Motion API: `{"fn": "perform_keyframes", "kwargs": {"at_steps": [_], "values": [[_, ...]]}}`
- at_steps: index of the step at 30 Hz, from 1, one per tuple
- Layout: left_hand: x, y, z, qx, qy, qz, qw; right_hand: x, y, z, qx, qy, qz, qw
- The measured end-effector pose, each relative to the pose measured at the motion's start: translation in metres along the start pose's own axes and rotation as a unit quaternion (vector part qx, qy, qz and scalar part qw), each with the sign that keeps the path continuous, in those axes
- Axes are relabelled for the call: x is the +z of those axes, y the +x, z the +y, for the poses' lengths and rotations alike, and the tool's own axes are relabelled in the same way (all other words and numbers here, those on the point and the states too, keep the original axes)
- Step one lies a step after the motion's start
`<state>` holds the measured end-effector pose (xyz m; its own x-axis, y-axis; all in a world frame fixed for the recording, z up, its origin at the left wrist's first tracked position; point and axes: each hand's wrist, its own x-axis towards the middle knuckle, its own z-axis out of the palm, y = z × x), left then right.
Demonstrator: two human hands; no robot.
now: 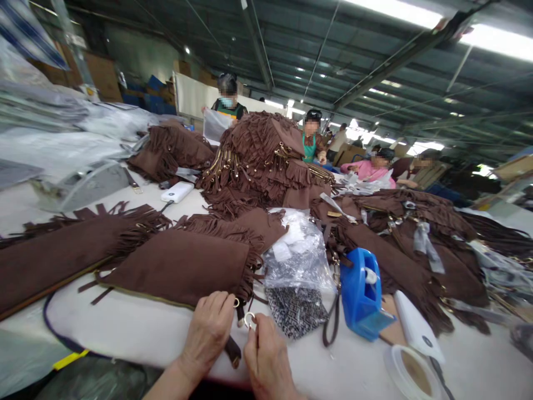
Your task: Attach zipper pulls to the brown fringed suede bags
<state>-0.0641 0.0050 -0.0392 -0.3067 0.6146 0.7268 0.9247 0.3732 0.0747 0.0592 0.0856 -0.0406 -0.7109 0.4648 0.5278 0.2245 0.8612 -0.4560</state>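
Note:
My left hand [212,328] is closed at the near right corner of a brown fringed bag [187,264], beside a small gold ring [236,303]. The bag lies flat, with a gold zipper [154,298] along its near edge. Just to the right, my right hand [268,353] pinches a larger gold ring clasp [249,319] that looks like an open hoop. Between the hands hangs a dark brown strap end [233,351] with a metal tip; which hand bears it I cannot tell.
Another brown bag [54,255] lies at left. Beyond rises a tall bag pile [262,144]. To the right are a clear plastic bag [297,250], a blue tape dispenser [360,294], a white device [418,328] and a tape roll [414,372]. Several co-workers are across the table.

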Motion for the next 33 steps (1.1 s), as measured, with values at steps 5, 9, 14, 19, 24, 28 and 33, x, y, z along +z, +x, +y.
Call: {"fn": "perform_keyframes", "kwargs": {"at_steps": [5, 9, 14, 19, 24, 28, 33], "values": [[0.001, 0.004, -0.010, -0.020, -0.067, 0.013, 0.997, -0.001, 0.038, -0.006, -0.034, -0.095, -0.014, 0.995], [0.002, 0.008, -0.011, -0.042, -0.104, -0.006, 0.994, 0.015, 0.057, -0.003, -0.034, -0.148, -0.045, 0.987], [0.001, 0.007, -0.009, -0.062, -0.142, -0.023, 0.988, 0.031, 0.060, 0.006, -0.065, -0.146, -0.065, 0.985], [0.004, 0.004, -0.010, -0.087, -0.174, -0.040, 0.980, 0.034, 0.059, 0.006, -0.069, -0.135, -0.079, 0.985], [0.008, -0.001, -0.012, -0.122, -0.197, -0.066, 0.971, 0.038, 0.054, -0.001, -0.060, -0.113, -0.087, 0.988], [0.012, -0.003, -0.014, -0.143, -0.221, -0.089, 0.961, 0.034, 0.046, 0.001, -0.039, -0.088, -0.102, 0.990], [0.005, 0.002, -0.020, -0.155, -0.265, -0.098, 0.947, 0.008, 0.041, 0.007, -0.017, -0.011, -0.151, 0.988]]}}
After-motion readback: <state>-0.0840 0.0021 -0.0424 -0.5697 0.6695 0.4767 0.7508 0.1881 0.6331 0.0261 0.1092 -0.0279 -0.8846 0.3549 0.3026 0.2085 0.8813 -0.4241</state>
